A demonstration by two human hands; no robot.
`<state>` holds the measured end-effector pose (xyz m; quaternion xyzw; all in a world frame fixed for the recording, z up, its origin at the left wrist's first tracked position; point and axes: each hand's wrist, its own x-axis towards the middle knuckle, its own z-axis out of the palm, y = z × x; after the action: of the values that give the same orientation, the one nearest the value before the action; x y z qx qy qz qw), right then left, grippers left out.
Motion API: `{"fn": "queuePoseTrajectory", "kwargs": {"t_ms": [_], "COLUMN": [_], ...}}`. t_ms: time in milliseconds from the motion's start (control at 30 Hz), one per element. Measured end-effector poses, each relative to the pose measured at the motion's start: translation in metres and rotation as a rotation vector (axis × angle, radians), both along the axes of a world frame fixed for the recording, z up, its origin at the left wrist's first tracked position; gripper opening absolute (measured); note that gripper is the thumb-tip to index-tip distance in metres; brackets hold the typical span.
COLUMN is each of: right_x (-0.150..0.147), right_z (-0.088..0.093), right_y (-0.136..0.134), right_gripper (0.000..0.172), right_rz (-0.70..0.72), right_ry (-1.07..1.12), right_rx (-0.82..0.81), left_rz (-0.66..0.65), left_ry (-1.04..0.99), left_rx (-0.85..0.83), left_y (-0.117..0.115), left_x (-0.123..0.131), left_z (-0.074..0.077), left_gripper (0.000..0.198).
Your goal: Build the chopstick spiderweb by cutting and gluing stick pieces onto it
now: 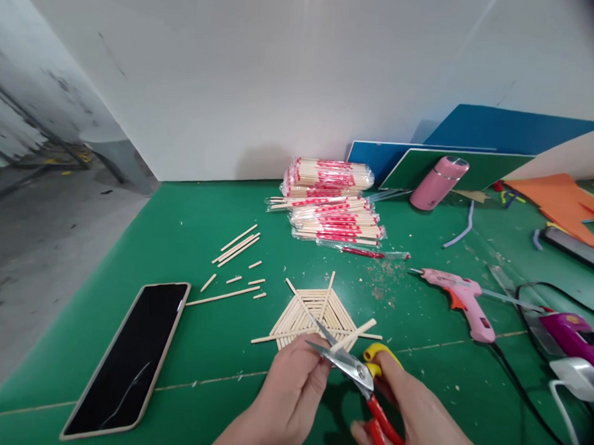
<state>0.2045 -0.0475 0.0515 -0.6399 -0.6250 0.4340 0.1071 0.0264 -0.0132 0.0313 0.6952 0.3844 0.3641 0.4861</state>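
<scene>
- Pinching slim, pale wooden stick (359, 332) in left hand (294, 383), lower centre of frame.
- Gripping red-and-yellow-handled steel scissors (353, 367) in right hand (417, 408), opened around stick.
- Probably light, stiff, splinter-prone; best held near one end.

Left on our table (211, 344) lies a phone (125, 363), with loose sticks (239, 249) to its right and packs (332, 214) farther back, near the wall (209, 78). Before us, scissors (353, 370) overlap a stick web (315, 306). To our right lies a glue gun (465, 298), a flask (438, 183) behind it, boards (511, 131) behind that.
</scene>
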Motion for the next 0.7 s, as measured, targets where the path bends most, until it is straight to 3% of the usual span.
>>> {"fn": "queuePoseTrajectory", "kwargs": {"t_ms": [133, 300, 433, 567, 700], "right_x": [0.000, 0.001, 0.002, 0.003, 0.003], "right_z": [0.003, 0.003, 0.000, -0.005, -0.010], "right_y": [0.001, -0.002, -0.005, -0.007, -0.009], "right_gripper": [0.044, 0.040, 0.043, 0.048, 0.040], "right_rz": [0.035, 0.050, 0.052, 0.038, 0.031], "right_ry": [0.001, 0.033, 0.050, 0.048, 0.044], "right_rx": [-0.022, 0.004, -0.040, -0.061, -0.037], "left_rz": [-0.006, -0.086, -0.117, -0.117, -0.172], "left_ry": [-0.135, -0.470, -0.601, -0.723, -0.757], "left_rx": [-0.170, -0.599, -0.827, -0.957, -0.963], "left_y": [0.002, 0.005, 0.005, 0.003, 0.003], "left_x": [0.000, 0.003, 0.005, 0.007, 0.010], "left_z": [0.004, 0.000, -0.005, -0.007, -0.009], "left_gripper": [0.021, 0.028, 0.031, 0.030, 0.029]}}
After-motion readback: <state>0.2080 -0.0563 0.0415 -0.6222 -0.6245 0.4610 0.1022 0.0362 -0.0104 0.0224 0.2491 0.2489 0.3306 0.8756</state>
